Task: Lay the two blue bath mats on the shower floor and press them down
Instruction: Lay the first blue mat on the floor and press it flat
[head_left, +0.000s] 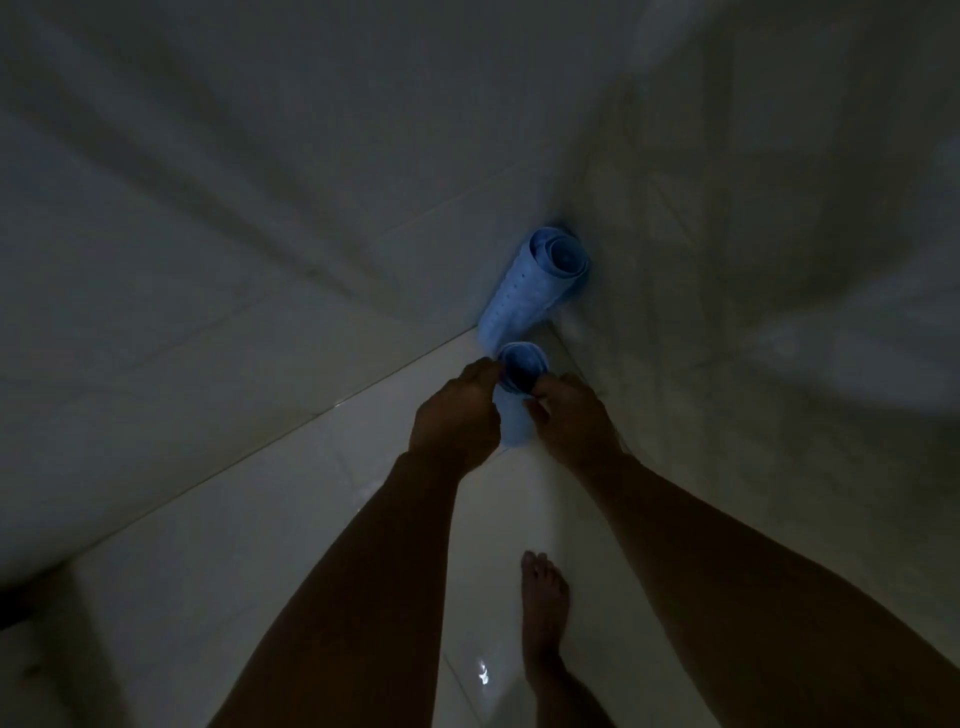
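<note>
Two blue bath mats are both rolled up, so nothing lies flat yet. One roll (524, 291) stands in the corner. Your left hand (457, 415) and right hand (571, 421) grip the second roll (519, 379), just in front of the corner roll. You must unroll and press both.

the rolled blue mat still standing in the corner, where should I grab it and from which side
Probably round the middle of the tall rolled blue perforated rubber mat, coming from the open floor side in front. It stands on end, leaning into the corner of the white tiled walls, so only its front is free. Both hands already hold the other roll.
</note>
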